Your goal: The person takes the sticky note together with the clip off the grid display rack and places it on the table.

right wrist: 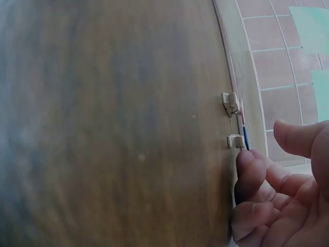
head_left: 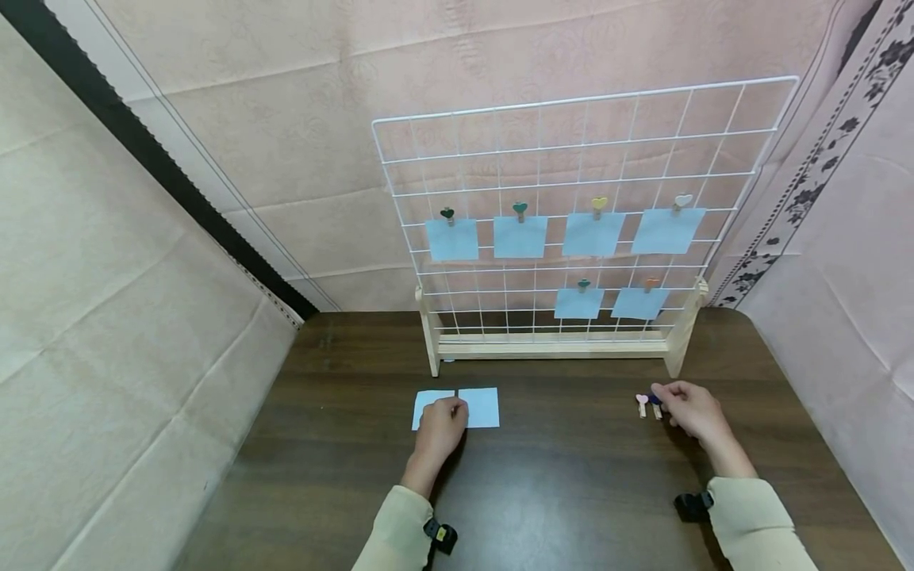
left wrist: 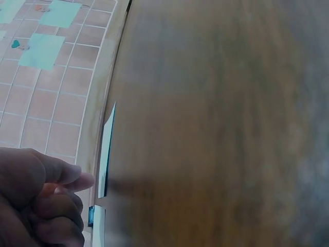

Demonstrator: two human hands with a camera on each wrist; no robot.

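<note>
My left hand point(head_left: 441, 426) is over two light blue paper cards, the left card point(head_left: 428, 400) and the right card point(head_left: 481, 407), lying side by side on the table. Its fingers are curled, with thumb and forefinger close together and nothing seen between them. In the left wrist view the cards point(left wrist: 106, 154) appear edge-on beyond the fingertips. My right hand point(head_left: 691, 408) reaches to a dark blue heart clip point(right wrist: 245, 138), fingertips right at its heart end and the thumb held apart. Beside that clip lies a pink heart clip point(head_left: 642, 400).
Behind the hands stands a white wire grid rack point(head_left: 585, 103) on a pale wooden base point(head_left: 550, 349). Several blue cards point(head_left: 520, 238) hang on it from heart clips, in two rows. Pale cloth point(head_left: 143, 317) surrounds the brown table point(head_left: 557, 492) at back and sides.
</note>
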